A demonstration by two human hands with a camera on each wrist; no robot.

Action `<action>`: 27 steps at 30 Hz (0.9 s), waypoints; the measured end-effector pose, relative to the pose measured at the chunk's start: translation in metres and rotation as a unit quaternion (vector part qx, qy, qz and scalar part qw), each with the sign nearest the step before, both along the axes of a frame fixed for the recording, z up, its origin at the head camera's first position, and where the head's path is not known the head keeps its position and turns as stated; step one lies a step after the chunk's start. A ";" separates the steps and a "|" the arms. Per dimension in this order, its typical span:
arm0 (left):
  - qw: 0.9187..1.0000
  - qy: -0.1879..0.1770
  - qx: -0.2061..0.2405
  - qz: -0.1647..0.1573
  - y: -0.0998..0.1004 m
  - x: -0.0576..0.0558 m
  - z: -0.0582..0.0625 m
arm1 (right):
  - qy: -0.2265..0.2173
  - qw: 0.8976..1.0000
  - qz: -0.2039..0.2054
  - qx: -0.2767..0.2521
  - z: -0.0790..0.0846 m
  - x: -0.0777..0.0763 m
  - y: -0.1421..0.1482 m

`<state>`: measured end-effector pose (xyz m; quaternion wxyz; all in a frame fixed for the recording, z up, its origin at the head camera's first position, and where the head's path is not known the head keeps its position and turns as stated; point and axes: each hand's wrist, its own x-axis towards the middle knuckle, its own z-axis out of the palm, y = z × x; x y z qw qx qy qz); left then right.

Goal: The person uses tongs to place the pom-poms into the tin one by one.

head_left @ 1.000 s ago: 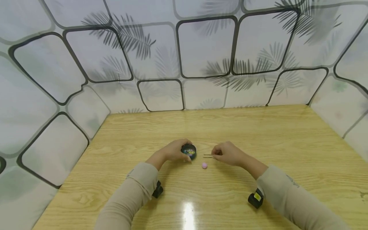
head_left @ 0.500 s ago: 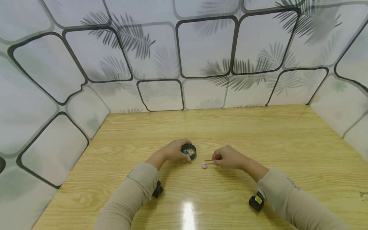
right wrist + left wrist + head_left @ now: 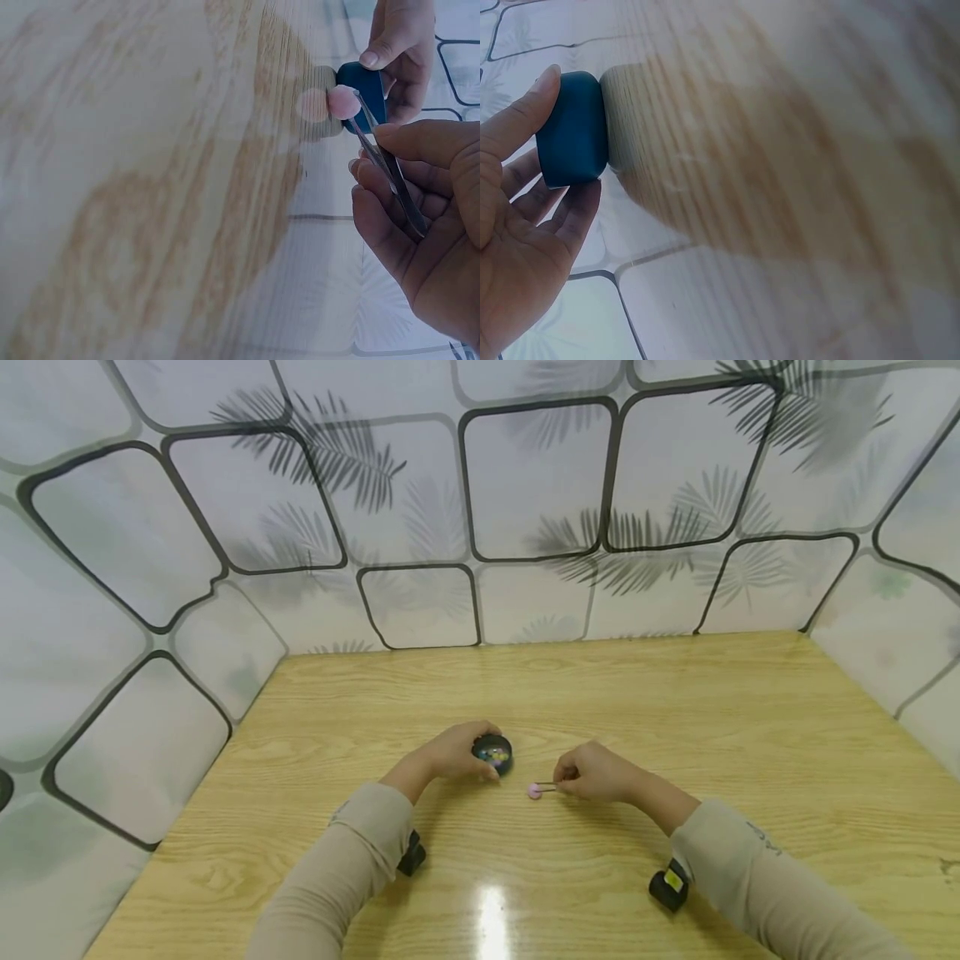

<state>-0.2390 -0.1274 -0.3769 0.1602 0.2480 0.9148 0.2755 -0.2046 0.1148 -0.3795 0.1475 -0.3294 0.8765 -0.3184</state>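
Observation:
My left hand [image 3: 453, 753] grips a small dark bowl [image 3: 507, 767] from its left side, thumb near and fingers behind. Several tiny coloured pieces lie inside it. In the left wrist view the bowl [image 3: 574, 131] looks teal, resting on the tabletop. My right hand [image 3: 600, 772] pinches a pair of metal tweezers [image 3: 400, 184] between thumb and fingers. The tweezers' tips are spread on either side of a pink ball [image 3: 343, 102], which sits on the table just right of and nearer than the bowl. Whether both tips press it, I cannot tell.
A wood-grain table [image 3: 360, 693] with a glossy surface lies under both hands. Patterned fabric walls [image 3: 536, 485] rise at its back and sides. Black cameras are strapped at both wrists, the right one [image 3: 667, 887] bearing a yellow mark.
My right hand has come slightly nearer, bringing the tweezers' tips from above and beyond the pink ball to around it. The left hand and bowl have stayed in place.

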 end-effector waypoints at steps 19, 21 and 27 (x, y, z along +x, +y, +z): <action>1.000 0.003 0.000 -0.004 0.000 -0.001 -0.001 | -0.001 1.000 -0.011 -0.015 -0.002 -0.002 0.001; 1.000 0.004 0.000 -0.003 0.000 -0.001 -0.001 | 0.010 1.000 -0.014 -0.020 -0.001 -0.004 0.002; 1.000 0.004 0.007 -0.002 0.001 -0.002 -0.001 | 0.012 0.998 -0.039 -0.053 0.002 -0.009 0.002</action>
